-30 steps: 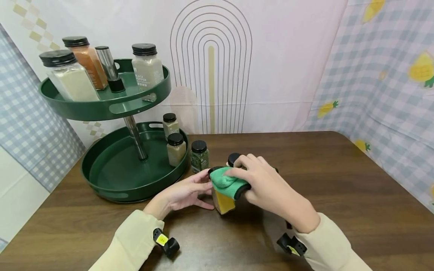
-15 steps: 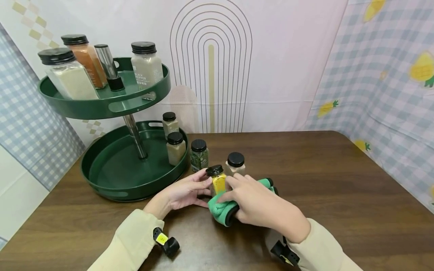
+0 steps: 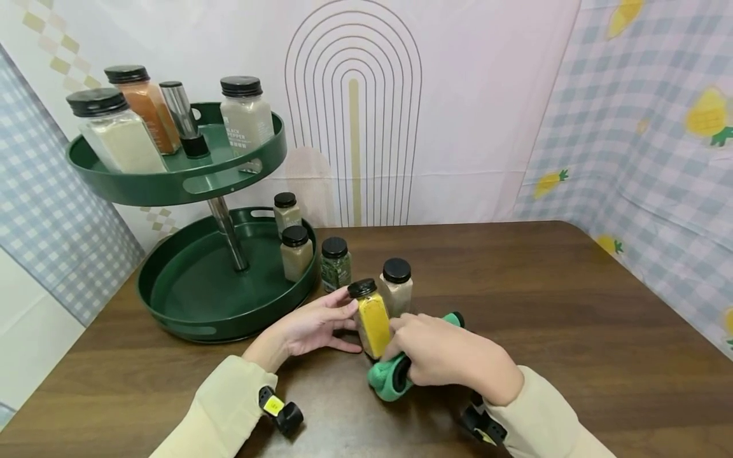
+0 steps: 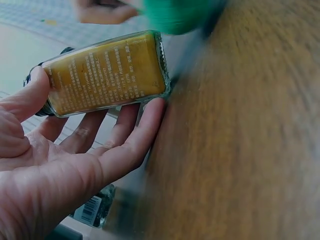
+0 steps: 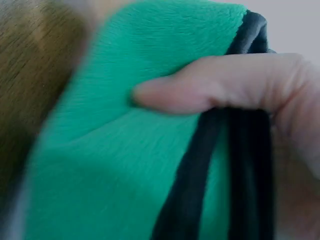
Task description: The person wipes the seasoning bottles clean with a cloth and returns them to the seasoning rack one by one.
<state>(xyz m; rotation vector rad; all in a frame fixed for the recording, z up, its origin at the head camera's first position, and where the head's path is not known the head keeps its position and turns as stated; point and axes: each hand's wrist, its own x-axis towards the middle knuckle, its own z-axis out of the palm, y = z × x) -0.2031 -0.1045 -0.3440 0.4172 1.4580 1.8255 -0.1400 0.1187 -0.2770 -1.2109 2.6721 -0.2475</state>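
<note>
A glass spice jar of yellow powder with a black lid (image 3: pixel 374 324) stands on the table, slightly tilted in the head view. My left hand (image 3: pixel 315 326) holds it from the left, with the thumb near the lid and the fingers along its side; printed text shows on the jar (image 4: pixel 102 75) in the left wrist view. Low at the jar's right side, my right hand (image 3: pixel 443 350) grips a folded green cloth (image 3: pixel 389 380) with black edging. The right wrist view has its thumb pressing into the cloth (image 5: pixel 100 150); the other fingers are largely hidden.
Right behind the yellow jar stands a pale spice jar (image 3: pixel 399 292); a jar of green herbs (image 3: pixel 336 267) is farther left. The two-tier green rack (image 3: pixel 223 327) holds two small jars below, and larger jars plus a metal cylinder (image 3: pixel 182 114) on top.
My right hand has brought the cloth down from the jar's upper part to near its base, uncovering the lid and yellow side. The left hand keeps its place on the jar.
</note>
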